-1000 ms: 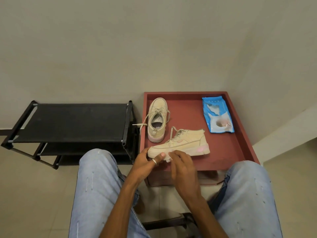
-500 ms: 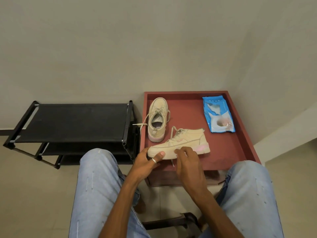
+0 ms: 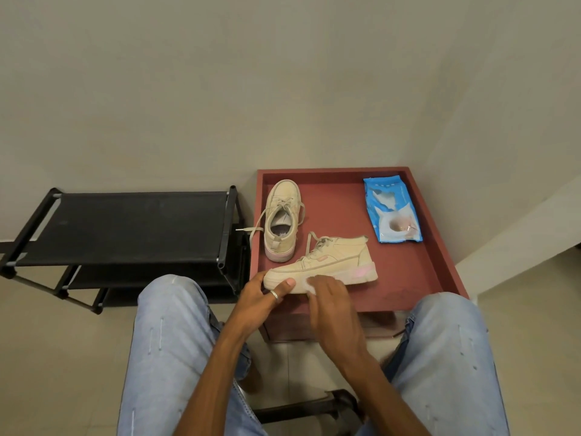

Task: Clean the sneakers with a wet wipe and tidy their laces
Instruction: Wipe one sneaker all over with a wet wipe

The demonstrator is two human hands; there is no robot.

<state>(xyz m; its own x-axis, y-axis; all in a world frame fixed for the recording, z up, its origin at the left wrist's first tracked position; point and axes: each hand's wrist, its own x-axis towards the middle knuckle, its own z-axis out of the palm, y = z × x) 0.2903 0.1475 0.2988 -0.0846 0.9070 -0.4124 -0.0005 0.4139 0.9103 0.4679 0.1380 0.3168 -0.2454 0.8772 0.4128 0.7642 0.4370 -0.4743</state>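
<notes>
Mid-clean: left hand (image 3: 261,297) grip pinches the front sneaker (image 3: 327,262) toe, right hand (image 3: 330,300) grip clamps a wipe (image 3: 309,282) on its sole. Second sneaker (image 3: 281,220) behind it looks undone (laces loose).

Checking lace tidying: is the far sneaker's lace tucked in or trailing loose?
Trailing loose. One lace of the far sneaker runs left, out over the raised rim of the red table, with its tip lying beyond the rim.

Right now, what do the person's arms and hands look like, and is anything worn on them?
No sleeves, gloves or watch show on either arm. The left hand wears a silver ring; the right hand wears nothing visible.
</notes>
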